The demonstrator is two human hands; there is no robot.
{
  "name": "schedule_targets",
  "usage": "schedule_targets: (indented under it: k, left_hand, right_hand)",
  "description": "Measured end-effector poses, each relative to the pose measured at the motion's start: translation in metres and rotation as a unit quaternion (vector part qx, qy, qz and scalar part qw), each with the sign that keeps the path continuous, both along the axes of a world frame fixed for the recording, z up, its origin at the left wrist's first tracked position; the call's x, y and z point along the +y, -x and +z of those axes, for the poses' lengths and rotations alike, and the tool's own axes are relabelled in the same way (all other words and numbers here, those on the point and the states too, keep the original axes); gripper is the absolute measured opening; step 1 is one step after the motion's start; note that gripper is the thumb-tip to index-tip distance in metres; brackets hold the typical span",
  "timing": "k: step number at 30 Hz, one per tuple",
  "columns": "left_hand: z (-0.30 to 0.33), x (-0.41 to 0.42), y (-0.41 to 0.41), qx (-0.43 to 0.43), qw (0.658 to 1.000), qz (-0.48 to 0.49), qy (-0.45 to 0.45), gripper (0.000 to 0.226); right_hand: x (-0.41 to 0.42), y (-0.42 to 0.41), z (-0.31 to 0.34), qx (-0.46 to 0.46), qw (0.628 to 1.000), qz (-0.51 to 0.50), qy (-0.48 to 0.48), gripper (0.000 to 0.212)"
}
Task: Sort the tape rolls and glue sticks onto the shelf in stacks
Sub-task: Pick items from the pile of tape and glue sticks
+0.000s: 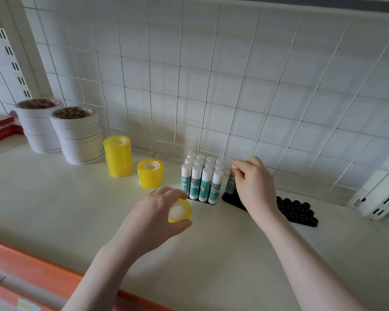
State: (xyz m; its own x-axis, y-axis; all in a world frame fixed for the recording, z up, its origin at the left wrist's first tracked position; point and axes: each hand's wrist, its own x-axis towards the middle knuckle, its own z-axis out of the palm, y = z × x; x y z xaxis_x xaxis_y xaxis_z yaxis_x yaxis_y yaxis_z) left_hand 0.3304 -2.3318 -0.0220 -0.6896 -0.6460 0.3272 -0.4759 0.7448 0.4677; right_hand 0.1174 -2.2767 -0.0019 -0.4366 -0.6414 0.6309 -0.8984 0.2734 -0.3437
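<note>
left hand (157,212) grips yellow tape roll (180,213) | right hand (253,180) pinches glue stick (230,184), mostly hidden

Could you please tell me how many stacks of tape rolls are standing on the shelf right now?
4: two tall white stacks at far left, a tall yellow stack beside them, and a short yellow stack next to the glue sticks.

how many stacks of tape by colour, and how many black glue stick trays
White tape stacks: 2, a rear one and a front one
Yellow tape stacks: 2, tall and short
Loose yellow roll: 1, in the left hand
Black trays: 2, one full, one mostly empty
Total: 7
</note>
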Motion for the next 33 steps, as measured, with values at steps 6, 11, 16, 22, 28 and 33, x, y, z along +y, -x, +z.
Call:
schedule_targets:
  k: [6,11,16,22,28,33]
  left_hand:
    - [-0.002,-0.003,0.000,0.005,1.000,0.001,0.003,0.051]
    - [-0.003,-0.002,0.002,-0.004,1.000,-0.004,-0.005,0.051]
    - [-0.003,-0.002,0.000,-0.008,1.000,-0.002,-0.008,0.051]
    - [-0.001,-0.003,-0.004,-0.003,1.000,0.011,0.005,0.050]
    - [0.008,-0.009,-0.016,0.009,0.999,0.036,0.028,0.050]
    - [0.019,-0.016,-0.029,0.011,0.997,0.070,0.044,0.049]
  right_hand:
    - [0.009,0.001,0.004,-0.024,1.000,0.012,-0.015,0.014]
    - [0.012,-0.002,0.004,-0.032,0.999,0.014,-0.022,0.017]
    - [0.011,-0.003,0.003,-0.014,1.000,0.007,-0.013,0.012]
    - [0.014,-0.005,0.003,0.065,0.998,0.001,0.016,0.010]
    - [0.032,-0.011,0.015,0.128,0.991,-0.008,0.040,0.011]
    - [0.045,-0.031,0.008,0.135,0.991,0.022,0.006,0.013]
